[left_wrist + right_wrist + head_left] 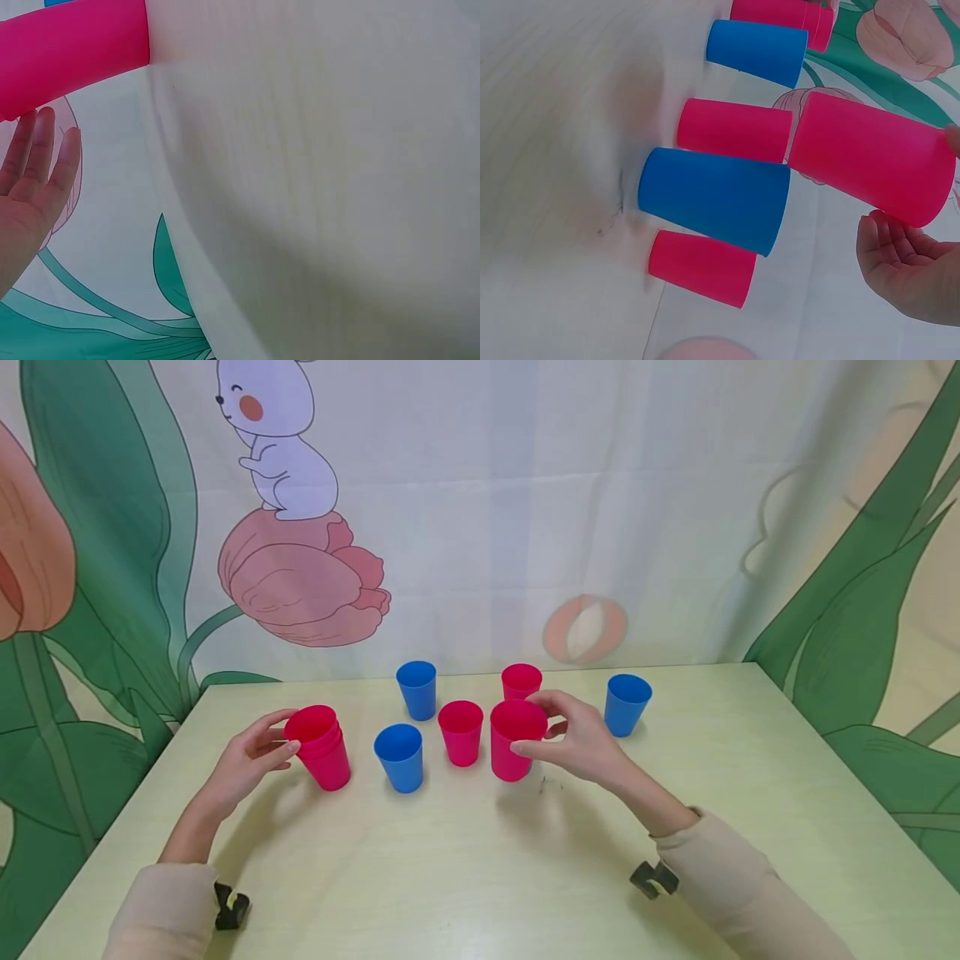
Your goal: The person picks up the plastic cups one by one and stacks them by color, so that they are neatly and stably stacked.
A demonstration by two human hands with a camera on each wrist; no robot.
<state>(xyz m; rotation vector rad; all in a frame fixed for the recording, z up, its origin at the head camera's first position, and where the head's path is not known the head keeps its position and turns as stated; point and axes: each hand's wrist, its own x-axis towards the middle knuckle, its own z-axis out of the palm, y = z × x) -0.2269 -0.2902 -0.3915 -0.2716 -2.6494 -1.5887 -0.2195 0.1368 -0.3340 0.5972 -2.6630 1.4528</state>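
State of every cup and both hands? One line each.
Left hand: gripping pink stack near its rim
Pink stack: nested, mouth up
Right hand: holding lifted pink cup
Lifted pink cup: raised, mouth up
Middle pink cup: standing, mouth up
Back pink cup: mouth up
Front-left blue cup: standing, mouth up
Back-left blue cup: same
Right blue cup: same
Fourth blue cup, mostly hidden in head view: same

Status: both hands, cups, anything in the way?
Left hand grips nested red cups. Right hand holds red cup off the table, mouth up. Possible obstacle: blue cup standing lower, mostly hidden behind it in head view.
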